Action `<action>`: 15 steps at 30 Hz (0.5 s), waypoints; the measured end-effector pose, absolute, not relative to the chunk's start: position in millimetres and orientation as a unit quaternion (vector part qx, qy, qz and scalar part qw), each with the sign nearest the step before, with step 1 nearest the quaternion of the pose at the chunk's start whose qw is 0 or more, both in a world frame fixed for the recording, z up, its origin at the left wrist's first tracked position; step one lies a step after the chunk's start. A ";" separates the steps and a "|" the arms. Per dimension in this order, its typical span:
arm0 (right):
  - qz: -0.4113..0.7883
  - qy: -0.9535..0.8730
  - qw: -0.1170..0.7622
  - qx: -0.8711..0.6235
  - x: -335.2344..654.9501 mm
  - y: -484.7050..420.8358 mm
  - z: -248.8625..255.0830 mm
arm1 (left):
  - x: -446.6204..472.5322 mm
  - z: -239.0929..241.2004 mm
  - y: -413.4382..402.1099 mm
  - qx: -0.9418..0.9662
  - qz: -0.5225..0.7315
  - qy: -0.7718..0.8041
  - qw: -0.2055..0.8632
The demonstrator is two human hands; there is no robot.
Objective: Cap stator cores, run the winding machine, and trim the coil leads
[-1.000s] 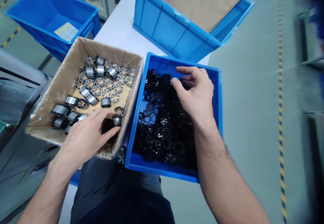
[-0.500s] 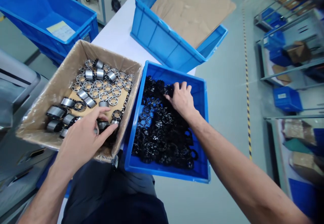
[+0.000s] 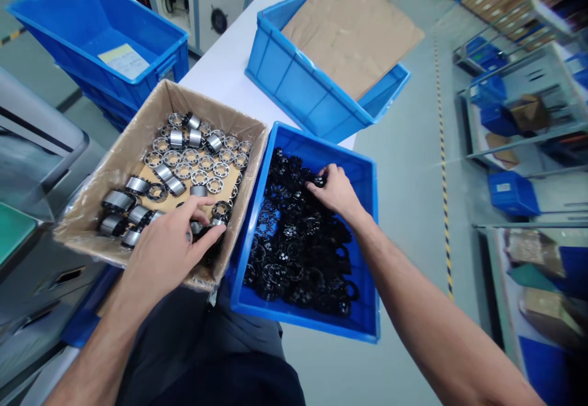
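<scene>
My left hand [image 3: 168, 244] is over the near side of a plastic-lined cardboard box [image 3: 94, 176], thumb and forefinger apart. Close by its fingertips are silver metal cylinders with black toothed ends, partly covered by the hand. More such cylinders [image 3: 118, 200] lie in the box among flat silver slotted rings [image 3: 184, 170]. To the right, my right hand [image 3: 337, 190] is inside a blue bin [image 3: 305, 325], its fingers and thumb closed on a small black ring-shaped part [image 3: 320, 180]. Beneath it spreads a heap of similar black parts [image 3: 294, 265].
A lighter blue bin [image 3: 298, 87] holding a cardboard sheet [image 3: 353, 26] stands behind on the white table [image 3: 220, 75]. Stacked blue bins [image 3: 124, 26] are at the back left. Shelving with blue bins [image 3: 512, 193] lines the right, past a striped floor line [image 3: 444, 210].
My right hand has turned and drawn its fingers together, with a black part now visible between them. My left hand keeps its pose in the box. The whole view has shifted slightly.
</scene>
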State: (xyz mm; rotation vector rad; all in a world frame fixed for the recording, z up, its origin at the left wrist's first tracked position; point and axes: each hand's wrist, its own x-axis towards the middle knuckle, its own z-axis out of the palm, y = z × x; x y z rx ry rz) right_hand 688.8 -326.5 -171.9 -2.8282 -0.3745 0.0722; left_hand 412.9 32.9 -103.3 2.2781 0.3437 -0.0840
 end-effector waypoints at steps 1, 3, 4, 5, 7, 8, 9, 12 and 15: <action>0.026 -0.136 0.154 -0.978 686.6 -324.9 -169.6 | 412.9 -102.8 32.8 0.900 -0.034 0.135 0.413; 0.027 -0.150 0.173 -0.973 681.2 -321.2 -163.6 | 412.9 -101.9 33.3 0.891 -0.033 0.133 0.434; 0.025 -0.154 0.182 -0.971 678.7 -319.8 -160.0 | 412.8 -101.7 34.2 0.884 -0.028 0.135 0.447; 0.021 -0.156 0.190 -0.969 676.5 -318.7 -156.2 | 412.7 -101.6 35.6 0.875 -0.018 0.140 0.463; 0.015 -0.153 0.205 -0.967 673.1 -318.1 -148.4 | 412.6 -102.1 40.0 0.849 0.018 0.166 0.500; 0.013 -0.148 0.212 -0.966 671.6 -318.3 -144.7 | 412.7 -102.5 42.7 0.832 0.043 0.185 0.521; 0.012 -0.143 0.221 -0.965 670.1 -318.7 -141.3 | 412.9 -102.7 45.4 0.812 0.067 0.201 0.544; 0.026 -0.128 0.249 -0.960 664.2 -319.0 -132.6 | 414.1 -101.1 49.0 0.743 0.100 0.220 0.624; 0.055 -0.129 0.281 -0.949 656.9 -315.9 -124.9 | 415.9 -95.5 38.4 0.644 0.083 0.228 0.726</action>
